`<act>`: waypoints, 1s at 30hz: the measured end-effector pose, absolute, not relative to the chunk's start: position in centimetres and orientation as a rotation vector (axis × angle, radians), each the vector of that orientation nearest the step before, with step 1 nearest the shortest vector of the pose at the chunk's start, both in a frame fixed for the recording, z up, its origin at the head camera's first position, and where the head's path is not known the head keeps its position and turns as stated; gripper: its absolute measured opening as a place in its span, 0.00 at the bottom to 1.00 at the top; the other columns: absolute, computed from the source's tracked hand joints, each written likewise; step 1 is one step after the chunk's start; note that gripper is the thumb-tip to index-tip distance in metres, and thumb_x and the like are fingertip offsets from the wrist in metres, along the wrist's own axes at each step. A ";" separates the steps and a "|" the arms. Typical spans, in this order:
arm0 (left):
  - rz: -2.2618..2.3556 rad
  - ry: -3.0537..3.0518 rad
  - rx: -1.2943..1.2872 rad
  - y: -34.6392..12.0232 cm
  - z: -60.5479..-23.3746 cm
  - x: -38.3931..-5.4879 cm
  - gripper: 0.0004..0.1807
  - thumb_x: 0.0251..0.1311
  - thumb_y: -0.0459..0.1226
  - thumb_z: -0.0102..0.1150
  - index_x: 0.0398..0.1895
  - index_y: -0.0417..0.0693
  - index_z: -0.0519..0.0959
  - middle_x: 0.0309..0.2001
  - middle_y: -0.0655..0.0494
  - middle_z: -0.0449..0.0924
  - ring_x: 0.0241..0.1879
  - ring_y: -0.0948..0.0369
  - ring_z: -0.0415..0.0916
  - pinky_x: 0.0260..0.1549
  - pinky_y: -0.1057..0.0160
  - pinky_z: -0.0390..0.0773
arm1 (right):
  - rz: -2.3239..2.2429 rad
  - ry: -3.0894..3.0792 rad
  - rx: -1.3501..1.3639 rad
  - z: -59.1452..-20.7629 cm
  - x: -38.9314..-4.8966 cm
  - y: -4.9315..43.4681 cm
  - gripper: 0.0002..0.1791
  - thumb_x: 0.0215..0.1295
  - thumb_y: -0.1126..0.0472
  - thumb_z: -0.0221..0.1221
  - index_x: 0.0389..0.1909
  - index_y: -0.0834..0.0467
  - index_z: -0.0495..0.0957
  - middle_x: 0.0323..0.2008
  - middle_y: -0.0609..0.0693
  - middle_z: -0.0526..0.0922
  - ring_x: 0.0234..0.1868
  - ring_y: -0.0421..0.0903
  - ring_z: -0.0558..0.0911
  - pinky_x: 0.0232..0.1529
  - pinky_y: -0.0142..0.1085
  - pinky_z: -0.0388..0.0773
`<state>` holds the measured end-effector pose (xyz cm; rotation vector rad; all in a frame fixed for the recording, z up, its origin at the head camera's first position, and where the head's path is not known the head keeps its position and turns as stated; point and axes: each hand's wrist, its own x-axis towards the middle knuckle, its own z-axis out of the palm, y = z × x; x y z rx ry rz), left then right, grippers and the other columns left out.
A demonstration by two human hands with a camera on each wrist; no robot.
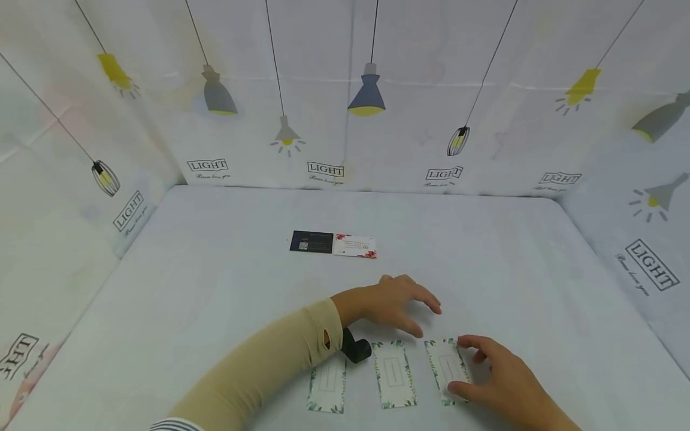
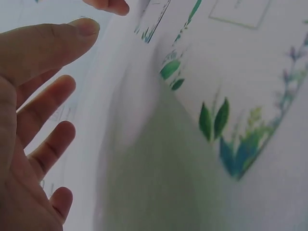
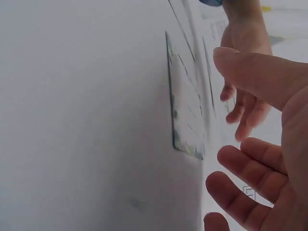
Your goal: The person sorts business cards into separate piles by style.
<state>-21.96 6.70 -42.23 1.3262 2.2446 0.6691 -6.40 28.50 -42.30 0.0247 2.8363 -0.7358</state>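
Three white cards with green leaf borders lie in a row near me: the left card (image 1: 326,388), the middle card (image 1: 395,377) and the right card (image 1: 443,371). My left hand (image 1: 392,304) hovers beyond the middle and right cards, fingers spread, holding nothing. Its forearm and a black wrist device hide the left card's upper part. At the right card's right edge is my right hand (image 1: 504,378), thumb and forefinger apart on the card's near and far sides. In the right wrist view, the fingers of this hand (image 3: 260,178) are relaxed and grip nothing.
Farther back on the white table (image 1: 215,269) lie a black card (image 1: 311,242) and, beside it, a white card with red flowers (image 1: 354,246). White cloth walls (image 1: 323,78) printed with lamps enclose the table at the back and both sides.
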 end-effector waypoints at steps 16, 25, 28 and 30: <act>0.438 2.291 1.292 9.1 -43.1 -20.1 0.28 0.56 0.51 0.72 0.61 0.79 0.77 0.55 0.84 0.70 0.61 0.74 0.57 0.52 0.64 0.54 | -0.616 3.001 -0.130 -43.8 -5.1 28.2 0.50 0.39 0.38 0.78 0.62 0.59 0.73 0.57 0.57 0.77 0.53 0.56 0.75 0.51 0.56 0.74; 0.404 2.349 1.303 8.2 -42.9 -20.3 0.21 0.58 0.50 0.70 0.56 0.77 0.82 0.53 0.81 0.74 0.63 0.70 0.58 0.54 0.60 0.54 | -0.520 2.982 0.031 -43.2 -5.9 28.8 0.52 0.40 0.36 0.77 0.62 0.65 0.72 0.55 0.65 0.76 0.50 0.61 0.75 0.51 0.60 0.72; 0.422 2.344 1.302 8.0 -42.9 -20.3 0.19 0.59 0.50 0.70 0.55 0.76 0.82 0.53 0.80 0.74 0.63 0.70 0.58 0.55 0.60 0.54 | -0.467 3.004 0.074 -43.1 -6.0 29.0 0.57 0.37 0.32 0.76 0.60 0.68 0.72 0.56 0.71 0.74 0.52 0.68 0.73 0.51 0.65 0.69; 0.430 2.343 1.302 7.9 -43.0 -20.4 0.19 0.59 0.50 0.69 0.55 0.76 0.82 0.53 0.80 0.74 0.63 0.70 0.58 0.55 0.60 0.54 | -0.449 3.005 0.086 -43.1 -6.1 29.0 0.58 0.37 0.30 0.75 0.60 0.69 0.72 0.57 0.72 0.74 0.53 0.70 0.72 0.52 0.66 0.68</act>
